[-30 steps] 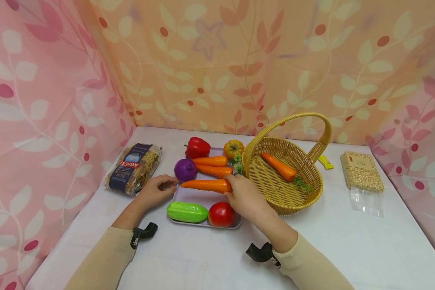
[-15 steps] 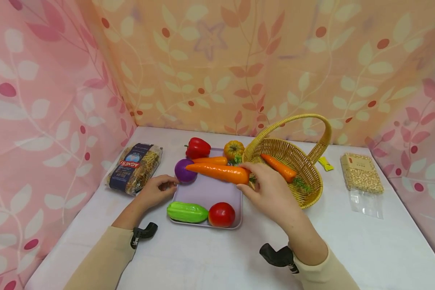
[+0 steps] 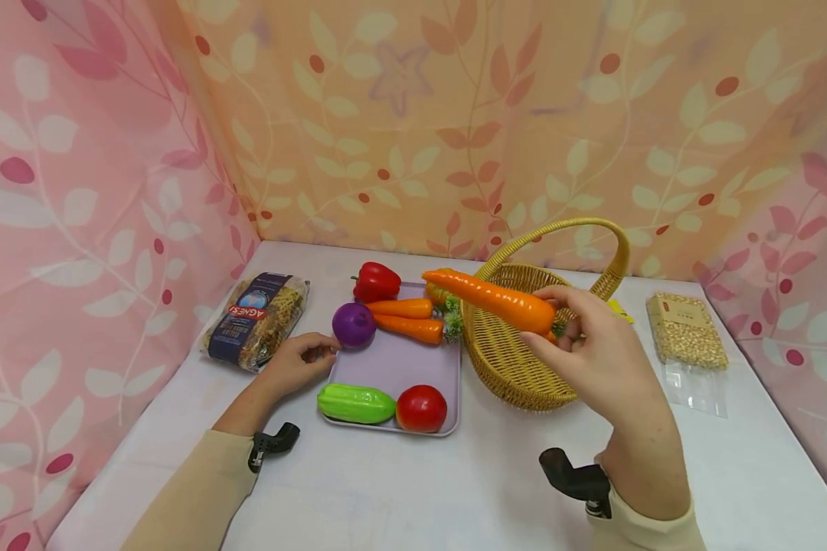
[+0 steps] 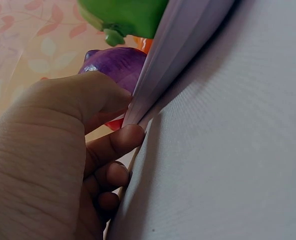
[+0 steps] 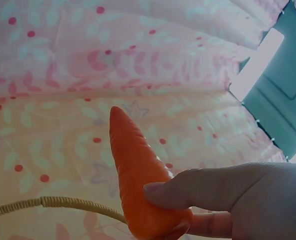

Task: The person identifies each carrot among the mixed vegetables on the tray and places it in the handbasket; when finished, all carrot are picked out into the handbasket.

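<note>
Pinching carrot (image 3: pixel 494 298) by its thick end with right hand (image 3: pixel 603 361), raised in front of basket (image 3: pixel 517 375); nipping rim of tray (image 3: pixel 393 367) with left hand (image 3: pixel 296 363). Probably mid-transfer; next, likely lower inside, clear of handle (image 3: pixel 617 269).

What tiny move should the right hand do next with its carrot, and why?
Maybe the right hand should ease its carrot a little rightward, over the basket: in the head view, the carrot's tip pokes past the basket's left rim.
</note>
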The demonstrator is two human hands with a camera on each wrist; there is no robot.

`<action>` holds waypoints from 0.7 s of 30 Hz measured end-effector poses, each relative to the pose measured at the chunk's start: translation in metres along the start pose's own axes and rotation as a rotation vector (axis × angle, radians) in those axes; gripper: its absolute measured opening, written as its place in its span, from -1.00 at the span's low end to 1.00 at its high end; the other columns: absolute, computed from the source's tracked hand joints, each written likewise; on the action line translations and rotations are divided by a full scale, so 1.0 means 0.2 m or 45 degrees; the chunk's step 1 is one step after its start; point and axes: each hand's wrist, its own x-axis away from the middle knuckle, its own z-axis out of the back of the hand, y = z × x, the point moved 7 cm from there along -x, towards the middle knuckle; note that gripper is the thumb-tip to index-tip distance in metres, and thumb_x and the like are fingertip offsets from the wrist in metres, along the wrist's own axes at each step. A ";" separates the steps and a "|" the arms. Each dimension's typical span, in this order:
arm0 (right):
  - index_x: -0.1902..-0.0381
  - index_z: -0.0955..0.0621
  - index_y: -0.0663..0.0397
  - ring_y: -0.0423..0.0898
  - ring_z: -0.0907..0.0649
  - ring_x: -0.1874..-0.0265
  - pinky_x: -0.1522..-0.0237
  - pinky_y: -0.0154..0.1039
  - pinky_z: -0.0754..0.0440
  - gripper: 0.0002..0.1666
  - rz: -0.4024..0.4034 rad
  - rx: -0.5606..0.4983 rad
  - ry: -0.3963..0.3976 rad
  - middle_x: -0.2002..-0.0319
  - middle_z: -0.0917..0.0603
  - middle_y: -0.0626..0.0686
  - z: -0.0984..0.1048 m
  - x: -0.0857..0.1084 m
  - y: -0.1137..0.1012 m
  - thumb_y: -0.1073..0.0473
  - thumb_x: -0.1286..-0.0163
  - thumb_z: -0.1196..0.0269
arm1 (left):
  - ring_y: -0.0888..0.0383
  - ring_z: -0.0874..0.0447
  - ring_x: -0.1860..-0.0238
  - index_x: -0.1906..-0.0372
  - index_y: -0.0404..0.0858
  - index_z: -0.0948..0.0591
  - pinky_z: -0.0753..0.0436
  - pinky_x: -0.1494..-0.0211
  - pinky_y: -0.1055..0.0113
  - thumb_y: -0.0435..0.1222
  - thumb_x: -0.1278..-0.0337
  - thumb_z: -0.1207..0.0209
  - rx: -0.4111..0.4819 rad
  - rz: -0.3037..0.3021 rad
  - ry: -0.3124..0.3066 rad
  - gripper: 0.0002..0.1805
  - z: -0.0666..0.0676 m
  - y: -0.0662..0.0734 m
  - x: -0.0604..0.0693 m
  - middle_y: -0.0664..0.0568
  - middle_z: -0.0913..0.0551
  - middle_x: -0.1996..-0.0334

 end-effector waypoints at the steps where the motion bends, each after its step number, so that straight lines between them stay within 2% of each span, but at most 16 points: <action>1: -0.19 -0.58 0.01 -0.05 -0.47 0.55 0.58 -0.26 -0.43 -0.44 -0.020 -0.007 0.002 0.44 -0.50 0.03 0.02 0.00 0.02 0.16 -0.27 -0.51 | 0.09 -0.48 0.33 0.03 -0.13 -0.77 -0.46 0.28 0.31 -0.36 -0.24 -0.37 0.001 0.000 -0.001 -0.78 0.00 0.00 0.00 0.14 -0.66 0.28; 5: -0.20 -0.54 0.00 -0.05 -0.49 0.56 0.60 -0.25 -0.46 -0.42 -0.101 -0.031 0.006 0.35 -0.56 0.08 0.11 0.02 0.10 0.13 -0.28 -0.50 | 0.09 -0.49 0.33 0.02 -0.12 -0.77 -0.46 0.27 0.31 -0.35 -0.25 -0.37 0.002 0.003 -0.005 -0.78 0.00 0.00 0.00 0.14 -0.65 0.29; 9: -0.26 -0.47 0.01 -0.06 -0.52 0.49 0.54 -0.23 -0.46 -0.39 -0.218 -0.046 -0.017 -0.04 -0.56 0.16 0.17 0.03 0.20 0.09 -0.33 -0.45 | 0.09 -0.49 0.33 0.03 -0.11 -0.77 -0.46 0.27 0.31 -0.34 -0.25 -0.37 0.000 0.008 -0.009 -0.78 0.00 0.00 0.00 0.14 -0.65 0.29; 12: -0.31 -0.43 0.05 -0.07 -0.51 0.46 0.52 -0.22 -0.43 -0.36 -0.284 -0.049 -0.036 -0.21 -0.47 0.22 0.21 0.04 0.27 0.09 -0.37 -0.42 | 0.08 -0.49 0.33 0.02 -0.11 -0.77 -0.47 0.27 0.31 -0.34 -0.25 -0.37 -0.003 0.014 -0.011 -0.78 0.00 0.00 0.00 0.14 -0.65 0.29; 17: -0.35 -0.41 0.05 -0.04 -0.51 0.40 0.51 -0.21 -0.44 -0.32 -0.374 0.008 -0.049 -0.24 -0.47 0.30 0.27 0.05 0.38 0.00 -0.40 -0.39 | 0.08 -0.49 0.32 0.02 -0.11 -0.77 -0.46 0.27 0.31 -0.34 -0.25 -0.36 -0.010 0.028 -0.012 -0.78 0.00 0.00 0.00 0.14 -0.65 0.29; 21: -0.38 -0.38 0.02 0.02 -0.55 0.28 0.46 -0.17 -0.50 -0.28 -0.466 0.001 -0.086 -0.28 -0.44 0.33 0.28 0.05 0.48 -0.09 -0.41 -0.37 | 0.08 -0.49 0.32 0.02 -0.12 -0.77 -0.47 0.26 0.30 -0.34 -0.25 -0.36 -0.013 0.029 -0.011 -0.78 0.00 0.00 0.00 0.13 -0.65 0.29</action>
